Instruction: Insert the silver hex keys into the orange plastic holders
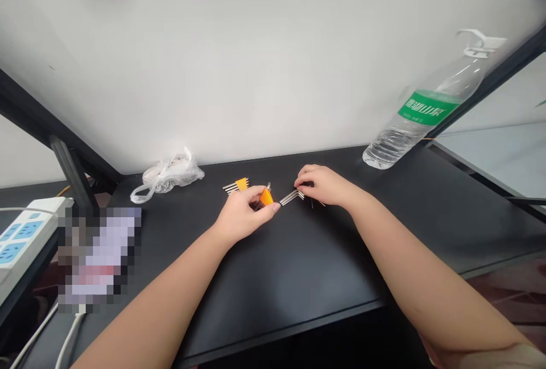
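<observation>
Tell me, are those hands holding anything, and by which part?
The left hand holds the orange holder by its body, between thumb and fingers. The right hand is at the metal keys' bent ends; whether it holds one is unclear.

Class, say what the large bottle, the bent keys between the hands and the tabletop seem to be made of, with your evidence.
Bottle: clear, glossy plastic, probably; it is see-through with ribbed lower walls.
Bent keys: metal, likely steel, judging by their silvery shine.
Tabletop: smooth black surface with soft reflections; coated board or painted metal, I cannot tell which.
</observation>
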`<action>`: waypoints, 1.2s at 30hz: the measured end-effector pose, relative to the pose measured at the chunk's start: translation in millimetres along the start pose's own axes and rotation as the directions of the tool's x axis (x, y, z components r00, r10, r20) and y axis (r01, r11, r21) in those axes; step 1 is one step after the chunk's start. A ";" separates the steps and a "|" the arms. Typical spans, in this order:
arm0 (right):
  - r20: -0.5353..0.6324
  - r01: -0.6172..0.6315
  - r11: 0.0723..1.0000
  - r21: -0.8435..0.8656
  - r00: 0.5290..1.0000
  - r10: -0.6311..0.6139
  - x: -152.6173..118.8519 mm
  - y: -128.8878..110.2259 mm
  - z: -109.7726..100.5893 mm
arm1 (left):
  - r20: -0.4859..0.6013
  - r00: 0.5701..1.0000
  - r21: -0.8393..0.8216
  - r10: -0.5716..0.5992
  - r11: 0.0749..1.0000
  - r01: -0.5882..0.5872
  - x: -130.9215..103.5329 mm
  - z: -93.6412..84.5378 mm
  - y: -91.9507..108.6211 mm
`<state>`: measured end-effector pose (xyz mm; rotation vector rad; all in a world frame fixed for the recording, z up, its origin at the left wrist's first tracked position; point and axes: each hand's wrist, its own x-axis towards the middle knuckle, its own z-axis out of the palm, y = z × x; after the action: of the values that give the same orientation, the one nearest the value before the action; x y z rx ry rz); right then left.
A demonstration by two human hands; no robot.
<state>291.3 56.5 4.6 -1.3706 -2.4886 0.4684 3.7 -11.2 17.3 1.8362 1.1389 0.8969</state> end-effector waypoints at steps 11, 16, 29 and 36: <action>0.032 -0.026 0.996 -0.084 0.999 0.028 -0.6 -20.5 3.3 | 0.066 0.981 -0.444 -0.183 0.875 0.193 6.3 -1.0 -7.5; -0.049 -0.071 0.932 0.355 0.994 0.095 -4.4 -31.6 -2.5 | 0.092 0.979 -0.557 -0.184 0.805 0.203 8.6 -2.3 -7.2; -0.294 0.144 0.741 0.656 0.953 0.075 -10.6 -51.5 -14.0 | 0.054 0.974 -0.499 -0.220 0.839 0.217 9.0 -2.0 -7.0; -0.345 0.242 0.848 0.472 0.936 -0.074 -12.8 -55.0 -17.9 | 0.081 0.982 -0.331 -0.168 0.925 0.185 6.2 -1.2 -1.4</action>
<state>262.5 20.8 42.1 -0.9299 -1.9964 0.7403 4.3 -4.8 17.7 1.4452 1.0278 0.8741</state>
